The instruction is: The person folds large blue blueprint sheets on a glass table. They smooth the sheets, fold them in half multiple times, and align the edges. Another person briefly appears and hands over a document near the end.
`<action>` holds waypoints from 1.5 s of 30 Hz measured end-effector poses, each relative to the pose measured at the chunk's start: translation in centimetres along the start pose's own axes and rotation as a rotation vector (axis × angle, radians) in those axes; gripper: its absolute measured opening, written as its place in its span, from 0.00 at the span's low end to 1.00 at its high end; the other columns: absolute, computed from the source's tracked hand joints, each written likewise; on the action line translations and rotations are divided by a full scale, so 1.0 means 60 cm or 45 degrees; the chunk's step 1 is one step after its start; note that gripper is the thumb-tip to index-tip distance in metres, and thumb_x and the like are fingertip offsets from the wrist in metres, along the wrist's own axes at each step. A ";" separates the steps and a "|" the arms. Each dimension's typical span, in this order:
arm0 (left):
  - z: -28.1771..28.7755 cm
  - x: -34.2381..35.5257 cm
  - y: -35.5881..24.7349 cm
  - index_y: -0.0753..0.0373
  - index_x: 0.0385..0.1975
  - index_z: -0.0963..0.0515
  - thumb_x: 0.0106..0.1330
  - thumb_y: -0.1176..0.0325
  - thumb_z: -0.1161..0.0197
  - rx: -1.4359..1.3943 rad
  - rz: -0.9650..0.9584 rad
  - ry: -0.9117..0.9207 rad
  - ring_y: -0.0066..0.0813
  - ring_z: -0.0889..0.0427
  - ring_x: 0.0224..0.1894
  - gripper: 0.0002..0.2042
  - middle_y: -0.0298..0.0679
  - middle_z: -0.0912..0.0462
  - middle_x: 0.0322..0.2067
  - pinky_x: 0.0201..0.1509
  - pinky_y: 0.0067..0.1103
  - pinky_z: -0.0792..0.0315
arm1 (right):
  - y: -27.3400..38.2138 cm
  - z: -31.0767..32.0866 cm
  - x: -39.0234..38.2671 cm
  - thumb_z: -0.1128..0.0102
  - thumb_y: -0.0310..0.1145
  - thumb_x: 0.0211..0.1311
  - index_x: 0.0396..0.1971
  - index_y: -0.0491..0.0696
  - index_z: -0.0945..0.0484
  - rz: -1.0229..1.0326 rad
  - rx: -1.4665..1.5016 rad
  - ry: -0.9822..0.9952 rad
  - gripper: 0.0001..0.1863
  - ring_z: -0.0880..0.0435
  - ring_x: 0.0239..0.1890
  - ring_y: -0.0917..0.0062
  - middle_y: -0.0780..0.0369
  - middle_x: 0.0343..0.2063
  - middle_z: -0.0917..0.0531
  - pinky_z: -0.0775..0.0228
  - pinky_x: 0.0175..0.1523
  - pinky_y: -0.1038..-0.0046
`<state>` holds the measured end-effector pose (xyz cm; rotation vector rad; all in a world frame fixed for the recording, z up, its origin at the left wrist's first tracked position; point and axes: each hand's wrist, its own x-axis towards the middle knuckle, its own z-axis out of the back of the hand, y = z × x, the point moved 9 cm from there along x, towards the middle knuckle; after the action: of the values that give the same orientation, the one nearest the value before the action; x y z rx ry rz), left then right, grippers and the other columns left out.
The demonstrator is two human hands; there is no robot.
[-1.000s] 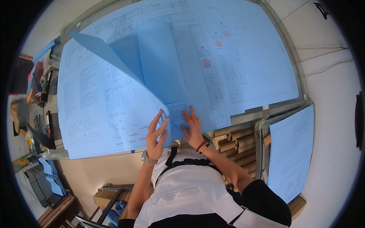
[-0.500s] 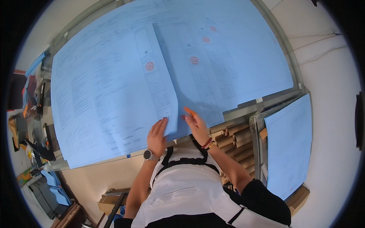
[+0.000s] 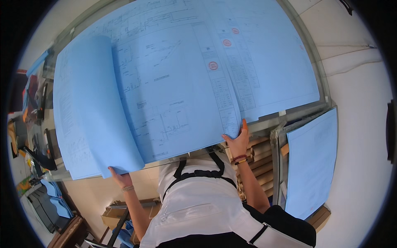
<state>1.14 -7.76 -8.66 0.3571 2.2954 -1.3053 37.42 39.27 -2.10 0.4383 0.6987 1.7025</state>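
A stack of large blue drawing sheets (image 3: 178, 103) with line drawings and red round stamps lies across the table. The top blueprint sheet (image 3: 97, 99) is curled over to the left, showing its plain back. My left hand (image 3: 120, 177) holds this sheet at its near edge, thumb on top and the other fingers hidden beneath. At the near right corner of the sheet below is my right hand (image 3: 237, 144), thumb and index finger spread apart and touching the corner. An orange cover sits on a fingertip of the right hand.
Past the glass table's edge (image 3: 285, 112), more blue sheets (image 3: 312, 161) lie on a stand at the right. Cardboard tubes (image 3: 262, 165) are stacked under the table. Dark tools (image 3: 43, 103) lie at the far left. A cardboard box (image 3: 111, 217) stands below.
My left hand has moved left and toward me, turning the top sheet over and uncovering the drawing below. My right hand has shifted right to the lower sheet's corner.
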 end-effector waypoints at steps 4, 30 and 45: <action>0.057 0.018 -0.049 0.64 0.60 0.40 0.65 0.55 0.42 0.580 -0.161 -0.220 0.39 0.36 0.60 0.29 0.40 0.35 0.60 0.63 0.35 0.39 | -0.002 -0.001 0.004 0.29 0.28 0.43 0.58 0.45 0.34 0.086 0.327 -0.095 0.38 0.28 0.46 0.62 0.54 0.44 0.28 0.35 0.51 0.66; -0.448 -0.192 0.342 0.54 0.25 0.23 0.64 0.60 0.38 0.482 0.930 0.761 0.12 0.27 0.28 0.08 0.23 0.24 0.24 0.33 0.14 0.31 | 0.250 -0.062 -0.116 0.36 0.54 0.48 0.54 0.54 0.25 1.054 -0.016 0.349 0.33 0.39 0.63 0.61 0.56 0.63 0.38 0.49 0.64 0.47; -0.450 -0.142 0.229 0.66 0.25 0.23 0.62 0.61 0.36 1.258 -0.301 0.790 0.13 0.30 0.20 0.13 0.29 0.25 0.17 0.22 0.14 0.36 | 0.200 0.028 -0.102 0.56 0.52 0.66 0.61 0.45 0.34 0.954 -0.305 -0.098 0.31 0.45 0.65 0.54 0.51 0.65 0.43 0.64 0.68 0.50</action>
<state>7.19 22.50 -2.57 0.9265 1.9514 -2.7135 31.07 32.07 7.50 0.6396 0.2663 2.4205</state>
